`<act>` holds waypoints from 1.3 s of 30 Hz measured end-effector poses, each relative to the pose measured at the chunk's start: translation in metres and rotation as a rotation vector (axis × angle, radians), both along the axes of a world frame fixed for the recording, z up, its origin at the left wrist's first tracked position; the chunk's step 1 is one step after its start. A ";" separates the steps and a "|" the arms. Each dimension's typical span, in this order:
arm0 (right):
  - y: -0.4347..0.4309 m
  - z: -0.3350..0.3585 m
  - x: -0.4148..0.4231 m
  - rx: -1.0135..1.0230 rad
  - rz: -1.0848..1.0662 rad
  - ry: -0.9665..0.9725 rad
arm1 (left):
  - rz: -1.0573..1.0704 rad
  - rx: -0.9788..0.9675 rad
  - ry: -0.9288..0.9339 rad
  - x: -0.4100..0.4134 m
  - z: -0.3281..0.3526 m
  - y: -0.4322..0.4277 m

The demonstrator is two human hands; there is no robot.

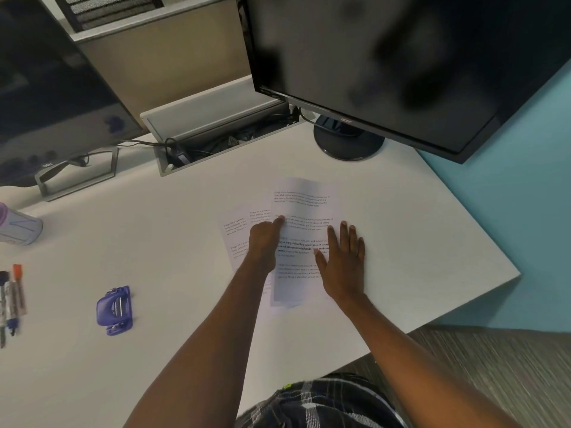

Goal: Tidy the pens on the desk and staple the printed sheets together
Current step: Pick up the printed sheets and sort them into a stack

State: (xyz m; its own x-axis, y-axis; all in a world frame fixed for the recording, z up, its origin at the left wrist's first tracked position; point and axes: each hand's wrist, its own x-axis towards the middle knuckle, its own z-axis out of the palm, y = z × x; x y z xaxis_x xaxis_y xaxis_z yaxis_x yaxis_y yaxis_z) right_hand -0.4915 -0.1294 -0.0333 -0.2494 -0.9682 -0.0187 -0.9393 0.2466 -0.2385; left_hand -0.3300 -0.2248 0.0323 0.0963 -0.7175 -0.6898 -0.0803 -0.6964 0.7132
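Head view: squaring fanned sheets [304, 205] with left grip [262, 245] and right grip [343, 264], both flat, clamping nothing; stapling pending, stapler [113, 310] idle; pens [12, 298] lying grouped far left.

On the desk [417, 227], under the fingers [344, 234] of both hands: printed sheets [304, 205], overlapping, lower ones fanned out leftward. At the top sheet's left edge, the left hand [262, 244]; flat on its right edge, the right hand [343, 262]. Well to the left of the fingers and nearer the body: stapler [114, 310]. Further left still: pens [12, 299], side by side. Beyond the fingers: monitor stand [349, 143], with cable tray [216, 143] to its left.
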 end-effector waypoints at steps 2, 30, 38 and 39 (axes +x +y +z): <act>0.000 0.000 -0.001 0.000 0.002 -0.001 | 0.047 -0.056 -0.078 0.002 -0.005 0.002; -0.008 0.144 -0.020 -0.256 -0.202 -1.298 | -0.174 -0.590 0.176 0.045 0.095 0.031; 0.003 0.135 -0.022 -0.226 -0.190 -1.302 | -0.191 -0.606 0.182 0.046 0.086 0.044; 0.004 0.134 -0.022 -0.223 -0.196 -1.305 | -0.189 -0.606 0.180 0.045 0.084 0.046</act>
State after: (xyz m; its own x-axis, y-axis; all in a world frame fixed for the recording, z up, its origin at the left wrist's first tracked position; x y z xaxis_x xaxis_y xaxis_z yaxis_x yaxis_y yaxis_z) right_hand -0.5137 -0.1258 0.1003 -0.3048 -0.9322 -0.1953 0.0518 0.1886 -0.9807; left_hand -0.2847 -0.1787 0.1166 -0.1486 -0.9771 -0.1521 -0.0043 -0.1532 0.9882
